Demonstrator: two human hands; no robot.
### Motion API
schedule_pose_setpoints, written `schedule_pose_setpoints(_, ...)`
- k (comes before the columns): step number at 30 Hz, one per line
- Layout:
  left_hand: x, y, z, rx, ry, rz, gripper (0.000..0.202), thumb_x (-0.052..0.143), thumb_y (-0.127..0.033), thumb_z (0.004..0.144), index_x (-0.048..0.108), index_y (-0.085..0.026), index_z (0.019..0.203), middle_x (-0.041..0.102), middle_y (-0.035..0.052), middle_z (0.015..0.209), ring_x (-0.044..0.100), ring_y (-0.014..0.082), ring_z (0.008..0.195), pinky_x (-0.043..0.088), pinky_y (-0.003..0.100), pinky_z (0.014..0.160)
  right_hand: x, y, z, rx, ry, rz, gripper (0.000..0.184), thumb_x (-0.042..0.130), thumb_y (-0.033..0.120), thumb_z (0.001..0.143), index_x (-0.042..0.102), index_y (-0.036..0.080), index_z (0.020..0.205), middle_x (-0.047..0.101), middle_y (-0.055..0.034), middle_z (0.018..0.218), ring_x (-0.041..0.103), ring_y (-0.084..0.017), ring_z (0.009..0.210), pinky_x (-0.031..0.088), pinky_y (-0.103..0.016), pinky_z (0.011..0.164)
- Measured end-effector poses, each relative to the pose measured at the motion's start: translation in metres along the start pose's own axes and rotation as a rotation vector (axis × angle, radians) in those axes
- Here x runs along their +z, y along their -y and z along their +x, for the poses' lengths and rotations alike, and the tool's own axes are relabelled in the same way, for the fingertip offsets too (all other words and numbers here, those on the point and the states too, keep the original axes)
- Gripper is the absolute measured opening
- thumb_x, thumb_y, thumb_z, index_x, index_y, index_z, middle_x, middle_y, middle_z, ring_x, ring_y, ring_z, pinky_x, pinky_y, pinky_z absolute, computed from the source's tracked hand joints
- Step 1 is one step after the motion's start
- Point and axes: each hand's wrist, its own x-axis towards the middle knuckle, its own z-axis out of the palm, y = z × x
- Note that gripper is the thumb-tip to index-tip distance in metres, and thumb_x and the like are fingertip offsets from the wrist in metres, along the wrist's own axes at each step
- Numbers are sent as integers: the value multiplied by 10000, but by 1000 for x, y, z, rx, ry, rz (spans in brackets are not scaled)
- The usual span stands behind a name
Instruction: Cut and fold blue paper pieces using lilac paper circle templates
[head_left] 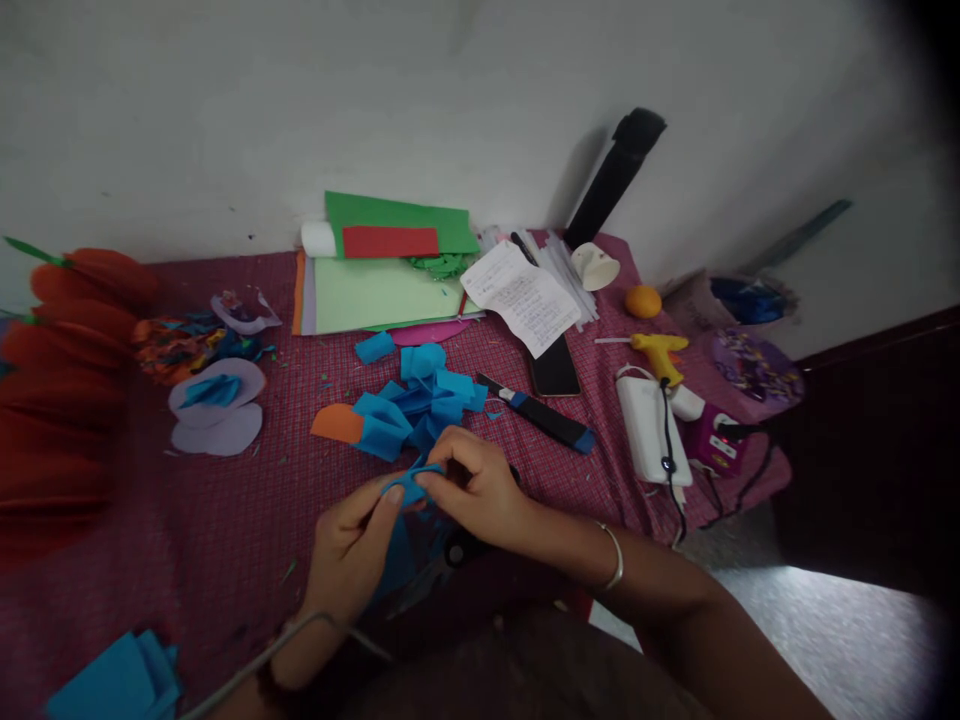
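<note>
Between my two hands is a small piece of blue paper (412,487), bent or folded. My left hand (349,550) pinches its left end with the thumb on top. The thumb and fingertips of my right hand (480,490) close on its right end. Just beyond my fingers lies a pile of cut blue paper pieces (431,390), with a rounded orange paper piece (337,424) at its left. To the right of the pile rests a box cutter (544,417) with its blade out. Something black with a round hole, partly hidden, sits under my right wrist.
Stacked coloured paper sheets (382,295) and a handwritten note (525,295) lie at the back, near a phone (555,368). On the right are a yellow glue gun (660,355), a white power bank-like box (651,430) and cables. Orange paper pumpkins (67,400) stand left; folded blue paper (116,680) lies front left.
</note>
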Motion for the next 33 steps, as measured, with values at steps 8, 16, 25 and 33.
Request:
schedule_pose_setpoints(8, -4, 0, 0, 125, -72, 164, 175, 666, -332, 772, 785, -267, 884, 771, 17, 838, 694, 232, 774, 532, 286, 734, -3, 3, 4, -17, -59, 171, 111, 649, 209, 789, 563, 186, 723, 566, -27, 844, 537, -123, 720, 454, -254, 632)
schedule_pose_setpoints(16, -8, 7, 2, 207, -77, 323, 273, 577, -398, 810, 772, -222, 886, 767, 16, 777, 698, 209, 686, 557, 284, 617, -4, 2, 6, 59, -44, 299, 143, 662, 179, 759, 553, 179, 666, 571, -4, 736, 529, -112, 653, 434, -243, 605)
schedule_pose_setpoints(25, -10, 7, 5, 198, -67, 386, 302, 550, -408, 837, 764, -198, 874, 750, 15, 718, 680, 191, 644, 532, 252, 564, 0, 2, 4, 170, -31, 358, 179, 665, 190, 733, 509, 182, 645, 548, 23, 694, 474, -81, 560, 373, -211, 510)
schedule_pose_setpoints(33, -15, -2, 13, 488, 99, 577, 226, 519, -279, 857, 722, -181, 858, 719, 28, 769, 660, 166, 676, 501, 247, 642, -13, 3, 4, 8, 307, -79, 83, 562, 158, 836, 628, 184, 877, 573, -2, 809, 544, -117, 736, 415, -241, 675)
